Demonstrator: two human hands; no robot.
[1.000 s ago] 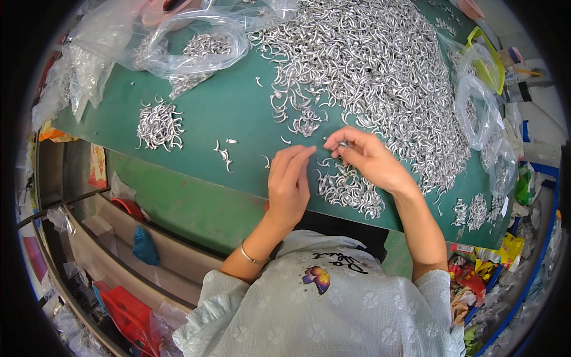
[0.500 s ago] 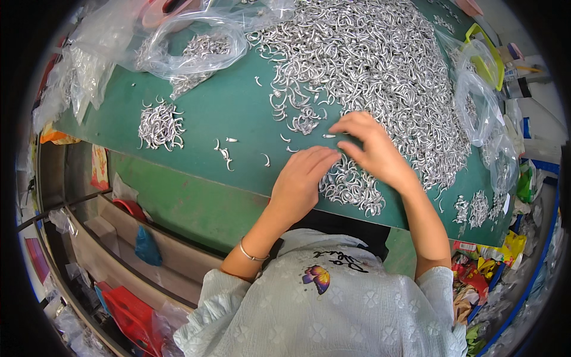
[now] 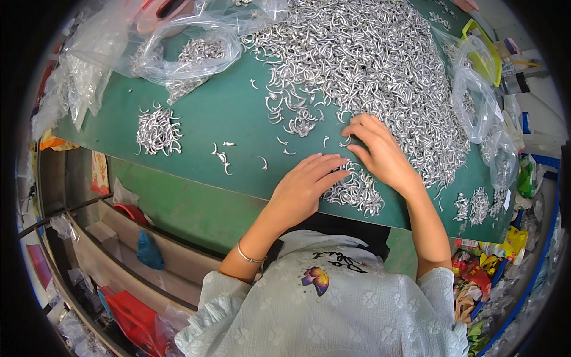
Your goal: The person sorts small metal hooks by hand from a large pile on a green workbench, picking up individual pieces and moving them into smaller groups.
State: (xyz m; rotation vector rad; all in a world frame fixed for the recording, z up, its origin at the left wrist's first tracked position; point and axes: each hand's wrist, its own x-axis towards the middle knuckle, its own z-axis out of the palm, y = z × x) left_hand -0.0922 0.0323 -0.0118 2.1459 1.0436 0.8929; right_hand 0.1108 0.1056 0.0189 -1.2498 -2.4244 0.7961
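Note:
A broad heap of small, curved silver metal pieces (image 3: pixel 369 65) covers the far middle and right of the green table (image 3: pixel 202 128). At its near edge my right hand (image 3: pixel 383 154) hovers with thumb and fingers bent and apart. A single curved piece (image 3: pixel 345 142) shows by those fingertips, seemingly on the table rather than gripped. My left hand (image 3: pixel 303 187) is stretched out, palm down, its fingertips at the left side of a smaller near pile of the same pieces (image 3: pixel 358 193). What lies under the left palm is hidden.
Left on the table sits a small separate pile (image 3: pixel 158 132), with several loose pieces (image 3: pixel 222 159) beside it. Clear plastic bags (image 3: pixel 196 50) holding pieces stand at the back left; another bag (image 3: pixel 476 101) lies right. Small clusters (image 3: pixel 478 206) sit at the right edge. Open drawers (image 3: pixel 125 238) are below left.
My right fingertips have shifted slightly right, away from the left hand, and the gap between the hands has widened. My left fingers have spread somewhat. A loose curved piece now shows between the hands.

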